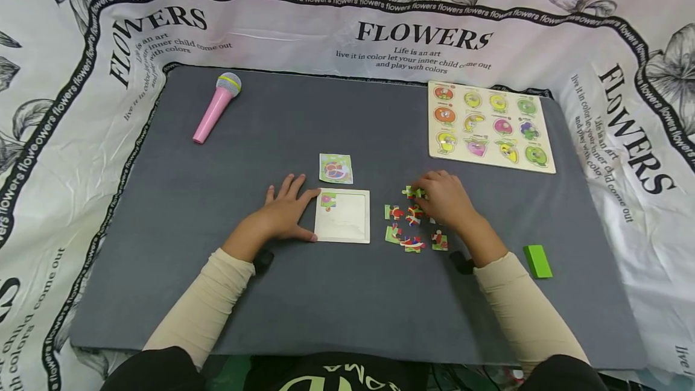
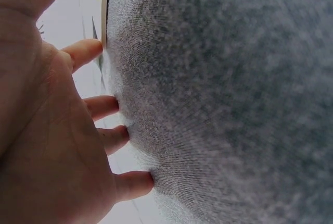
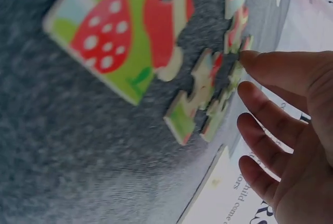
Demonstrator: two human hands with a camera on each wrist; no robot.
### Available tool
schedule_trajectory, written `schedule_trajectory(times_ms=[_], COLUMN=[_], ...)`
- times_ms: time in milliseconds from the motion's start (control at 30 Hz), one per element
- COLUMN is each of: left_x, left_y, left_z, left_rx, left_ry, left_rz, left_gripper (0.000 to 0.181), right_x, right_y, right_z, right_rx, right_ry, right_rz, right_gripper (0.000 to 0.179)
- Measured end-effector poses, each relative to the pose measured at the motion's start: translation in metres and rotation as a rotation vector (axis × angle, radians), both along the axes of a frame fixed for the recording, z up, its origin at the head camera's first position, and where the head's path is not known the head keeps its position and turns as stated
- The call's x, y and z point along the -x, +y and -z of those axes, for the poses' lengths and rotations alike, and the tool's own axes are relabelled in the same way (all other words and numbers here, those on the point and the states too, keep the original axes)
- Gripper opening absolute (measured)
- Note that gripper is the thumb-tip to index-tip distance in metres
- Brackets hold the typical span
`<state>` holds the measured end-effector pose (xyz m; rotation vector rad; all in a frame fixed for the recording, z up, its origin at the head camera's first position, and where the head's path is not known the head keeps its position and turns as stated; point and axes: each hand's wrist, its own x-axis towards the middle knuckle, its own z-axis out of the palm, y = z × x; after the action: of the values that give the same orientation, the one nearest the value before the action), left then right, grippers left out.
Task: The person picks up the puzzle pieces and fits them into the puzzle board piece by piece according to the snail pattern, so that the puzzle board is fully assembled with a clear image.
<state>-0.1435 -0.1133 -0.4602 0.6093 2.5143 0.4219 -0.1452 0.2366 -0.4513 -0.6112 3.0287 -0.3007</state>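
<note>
My left hand [image 1: 283, 213] lies spread on the grey table in the head view, its thumb and index finger touching the left side of a white square puzzle tray [image 1: 358, 241]. A puzzle piece [image 1: 328, 200] sits in the tray's upper left corner. To the right, my right hand [image 1: 446, 198] reaches over a loose group of puzzle pieces and pinches a green puzzle piece [image 1: 408, 192] between thumb and index finger. In the right wrist view, a puzzle piece with a red spotted shape [image 3: 106, 34] lies close to the camera. The hand partly covers some pieces.
A small picture card [image 1: 335, 169] lies just above the tray. Farther back are a pink toy microphone [image 1: 213, 112] on the left and a fruit board [image 1: 491, 127] on the right. A green block [image 1: 538, 261] lies beside the right forearm.
</note>
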Motion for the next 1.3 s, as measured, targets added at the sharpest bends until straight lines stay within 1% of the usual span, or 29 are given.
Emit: schedule_trajectory(times_ms=[133, 500, 700, 867, 1033, 1133, 1300], left_x=[-0.001, -0.001, -0.001, -0.001, -0.001, 0.0, 0.001], left_y=[-0.003, -0.009, -0.011, -0.008, -0.004, -0.003, -0.003], left_z=[-0.001, -0.001, -0.001, -0.002, -0.003, -0.002, -0.002], left_rx=[0.007, 0.014, 0.013, 0.008, 0.005, 0.008, 0.011], left_ry=[0.007, 0.01, 0.006, 0.008, 0.013, 0.02, 0.016], left_rz=[-0.003, -0.018, -0.011, 0.0, 0.008, 0.011, 0.006], left_gripper=[0.103, 0.103, 0.103, 0.102, 0.102, 0.103, 0.102], right_x=[0.001, 0.006, 0.006, 0.006, 0.006, 0.005, 0.004], right_y=[-0.001, -0.005, -0.013, -0.032, -0.058, -0.074, -0.098], right_z=[0.003, 0.009, 0.009, 0.002, 0.0, 0.002, 0.007], right_rx=[0.004, 0.051, 0.05, 0.061, 0.068, 0.073, 0.076], right_ry=[-0.008, 0.019, 0.032, 0.035, 0.053, 0.069, 0.057], right_rz=[0.002, -0.022, -0.041, -0.078, -0.157, -0.2, -0.235], right_gripper=[0.02, 0.019, 0.018, 0.02, 0.023, 0.024, 0.023])
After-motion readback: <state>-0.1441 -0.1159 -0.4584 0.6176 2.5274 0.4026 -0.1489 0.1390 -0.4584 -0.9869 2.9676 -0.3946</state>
